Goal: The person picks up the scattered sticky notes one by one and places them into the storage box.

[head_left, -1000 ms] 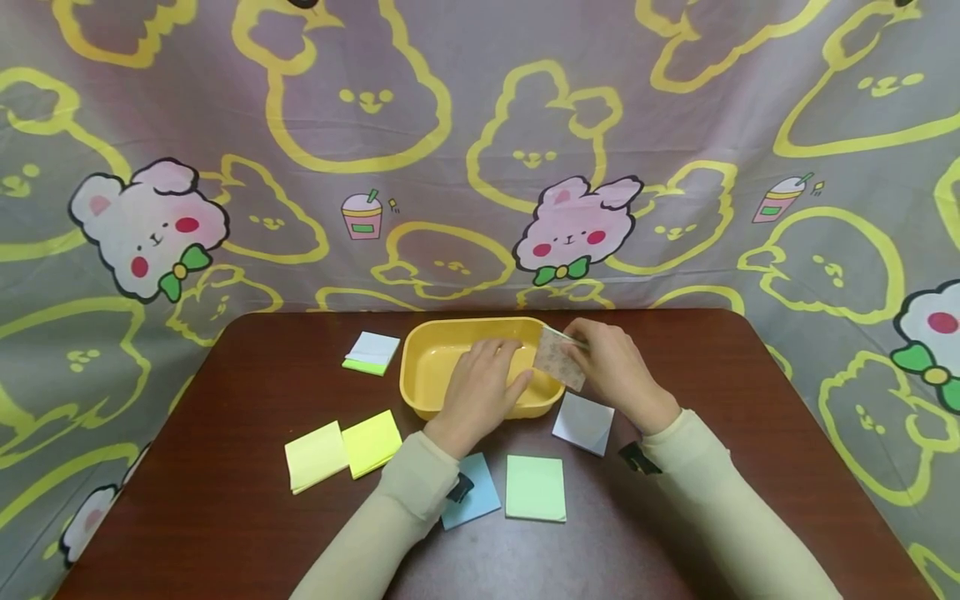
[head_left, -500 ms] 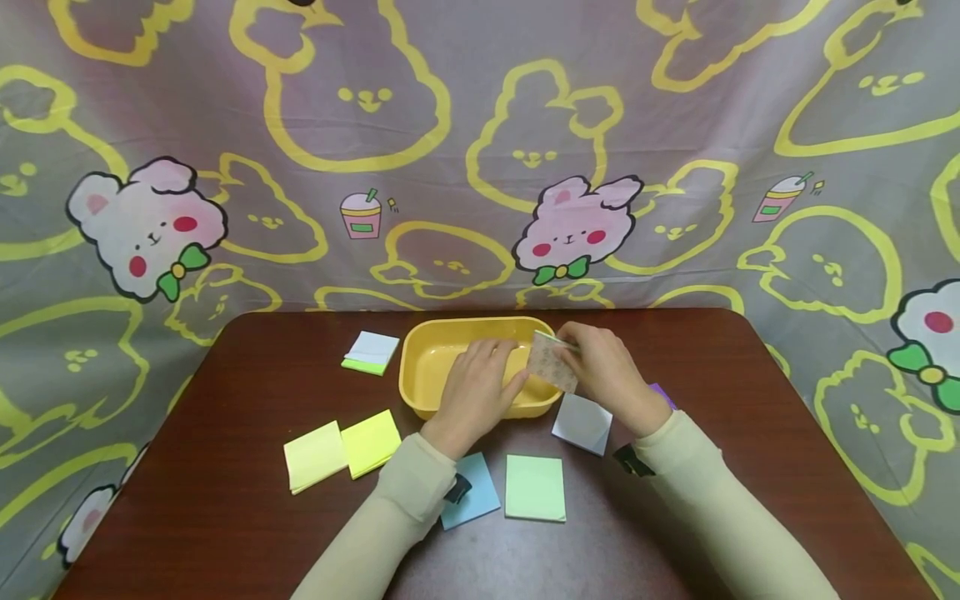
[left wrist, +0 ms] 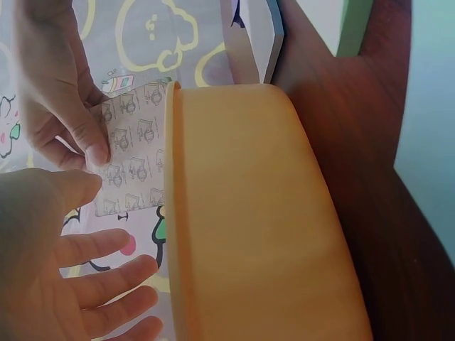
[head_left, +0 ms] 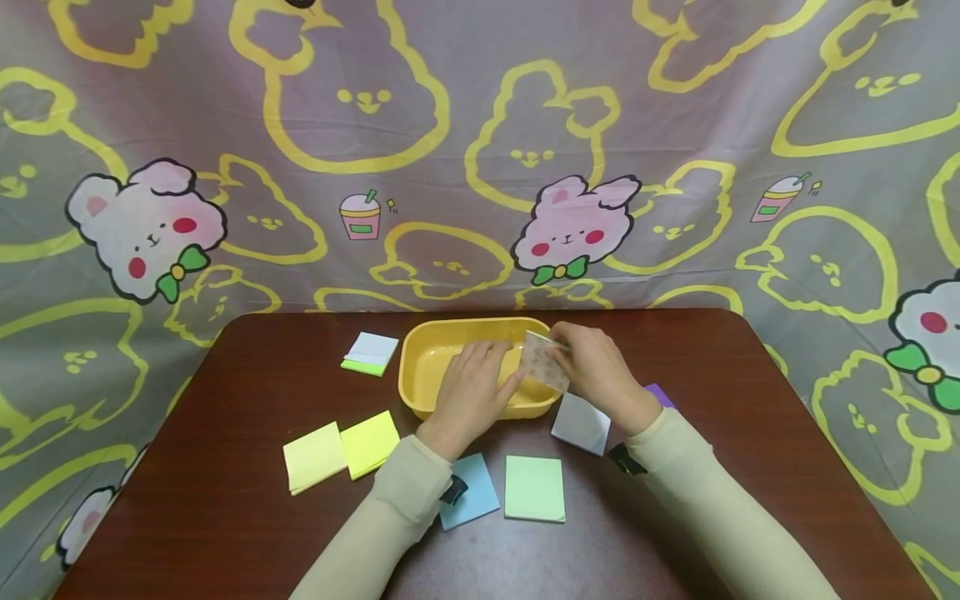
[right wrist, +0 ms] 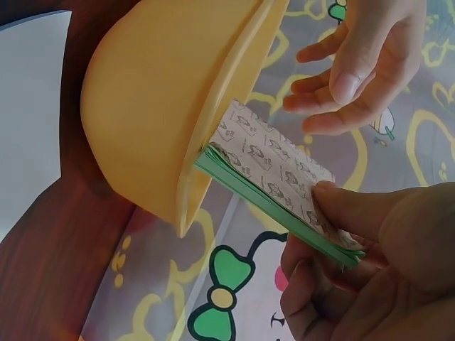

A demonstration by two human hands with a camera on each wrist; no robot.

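Note:
My right hand [head_left: 596,367] pinches a pad of green sticky notes [right wrist: 274,170] between thumb and fingers. The pad's patterned backing sheet faces my left hand, and its green page edges show in the right wrist view. It is tilted over the right end of a yellow plastic basin [head_left: 406,375], close to the rim. My left hand [head_left: 468,387] is over the basin with fingers spread and relaxed. In the left wrist view its thumb [left wrist: 78,186] is right by the pad's corner. Nothing lies between the left fingers.
Loose sticky-note pads lie on the brown table [head_left: 225,517]: light blue-and-lime [head_left: 371,352], pale yellow [head_left: 316,457], bright yellow [head_left: 371,444], blue [head_left: 477,496], light green [head_left: 534,488] and grey [head_left: 581,423]. A purple pad [head_left: 660,396] shows partly behind the right wrist. A patterned cloth [head_left: 450,192] hangs behind.
My right hand has shifted slightly left with the green pad, further over the basin. The purple pad has come into view behind the wrist. My left hand has hardly moved.

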